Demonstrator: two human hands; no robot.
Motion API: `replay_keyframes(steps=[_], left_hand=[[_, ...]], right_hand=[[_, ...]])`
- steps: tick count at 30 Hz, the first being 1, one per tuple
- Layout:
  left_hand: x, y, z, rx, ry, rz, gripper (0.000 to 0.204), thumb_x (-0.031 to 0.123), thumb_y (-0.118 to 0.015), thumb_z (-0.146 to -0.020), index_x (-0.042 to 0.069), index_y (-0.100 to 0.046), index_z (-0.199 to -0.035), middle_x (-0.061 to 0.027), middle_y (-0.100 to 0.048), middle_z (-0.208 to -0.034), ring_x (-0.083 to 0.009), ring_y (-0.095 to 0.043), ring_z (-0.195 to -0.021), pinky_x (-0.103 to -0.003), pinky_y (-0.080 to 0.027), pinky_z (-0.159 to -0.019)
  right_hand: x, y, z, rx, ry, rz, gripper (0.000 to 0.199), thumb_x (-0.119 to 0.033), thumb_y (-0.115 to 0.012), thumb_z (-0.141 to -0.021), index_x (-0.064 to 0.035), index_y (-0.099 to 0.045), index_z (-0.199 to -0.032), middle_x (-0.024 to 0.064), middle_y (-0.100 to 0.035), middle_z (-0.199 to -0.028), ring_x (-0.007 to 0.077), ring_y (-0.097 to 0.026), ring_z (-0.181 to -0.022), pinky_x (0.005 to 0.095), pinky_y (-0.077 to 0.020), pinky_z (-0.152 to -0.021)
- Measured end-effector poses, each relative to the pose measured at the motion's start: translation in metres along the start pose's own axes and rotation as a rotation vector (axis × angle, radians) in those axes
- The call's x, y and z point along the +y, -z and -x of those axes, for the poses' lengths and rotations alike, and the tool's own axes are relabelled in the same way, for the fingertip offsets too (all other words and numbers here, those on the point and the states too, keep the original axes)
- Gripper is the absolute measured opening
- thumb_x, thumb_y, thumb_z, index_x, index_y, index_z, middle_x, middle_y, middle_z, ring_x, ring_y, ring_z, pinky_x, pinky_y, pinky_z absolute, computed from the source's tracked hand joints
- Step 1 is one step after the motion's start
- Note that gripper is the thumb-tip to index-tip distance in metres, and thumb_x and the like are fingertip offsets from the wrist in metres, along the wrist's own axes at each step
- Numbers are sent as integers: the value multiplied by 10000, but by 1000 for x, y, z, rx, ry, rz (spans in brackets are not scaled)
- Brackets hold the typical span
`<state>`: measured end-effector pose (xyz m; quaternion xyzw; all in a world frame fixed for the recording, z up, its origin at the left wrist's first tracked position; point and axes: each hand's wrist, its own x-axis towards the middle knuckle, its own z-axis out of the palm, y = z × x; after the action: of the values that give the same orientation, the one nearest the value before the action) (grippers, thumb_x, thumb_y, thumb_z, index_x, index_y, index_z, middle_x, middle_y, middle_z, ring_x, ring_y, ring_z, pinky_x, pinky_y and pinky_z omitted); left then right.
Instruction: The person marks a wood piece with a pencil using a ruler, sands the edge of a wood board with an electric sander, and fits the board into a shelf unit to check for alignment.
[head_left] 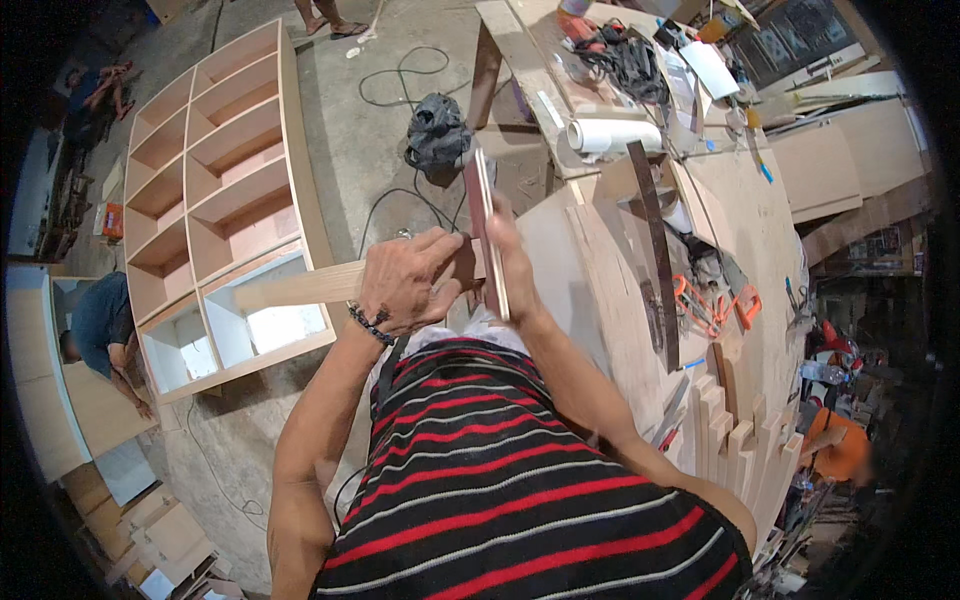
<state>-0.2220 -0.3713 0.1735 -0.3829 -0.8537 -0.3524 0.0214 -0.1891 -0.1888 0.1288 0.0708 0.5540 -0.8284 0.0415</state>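
Left hand grips pale wooden strip; right hand, slightly blurred, grips flat reddish-brown board just beside left hand; compartmented wooden unit at left.

Left forearm rises from the lower edge, running up and slightly right; left wrist bare of sleeve. Left hand back uppermost, fingers bent and pointing toward the right hand, thumb on the body side. Right forearm slants up and leftward, also bare. Right hand in an upright grip, blurred, fingers partly hidden. Hands close together, ahead of the torso.
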Motion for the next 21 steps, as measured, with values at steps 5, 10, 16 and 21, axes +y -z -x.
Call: replay_keyframes(steps=[5,10,16,21], left_hand=[[8,-9,1,-60,34,34,462,292,-785,-775,95,-656,-1172,-103,-656,-948,-353,-684,-780,-452,-534,-634],[2,-6,-10,-27,13,4,468,334,-804,-782,106,-669,-1168,-92,-671,-935,-347,-677,-738,-448,-530,-619],[9,-3,-17,-44,56,54,454,270,-803,-769,100,-691,-1175,-97,-673,-892,-342,-693,-746,-434,-548,-635],[9,-15,-21,-11,54,103,477,264,-859,-775,58,-699,-1175,-122,-649,-848,-281,-645,-662,-369,-501,-603]], right_hand=[[-11,1,-8,67,-97,-82,649,-401,-492,-1061,-67,-367,-1604,110,-429,-1519,187,-440,-1365,331,-457,-1041],[10,18,-10,7,85,130,613,-444,-508,-1049,-134,-394,-1565,-9,-538,-957,84,-524,-806,244,-448,-704],[-4,13,-9,26,1,58,671,-503,-495,-1044,-141,-358,-1592,2,-552,-1149,83,-564,-813,224,-445,-642],[-1,20,-14,49,24,14,719,-551,-518,-1018,-173,-345,-1603,-33,-544,-952,54,-495,-632,223,-349,-465]])
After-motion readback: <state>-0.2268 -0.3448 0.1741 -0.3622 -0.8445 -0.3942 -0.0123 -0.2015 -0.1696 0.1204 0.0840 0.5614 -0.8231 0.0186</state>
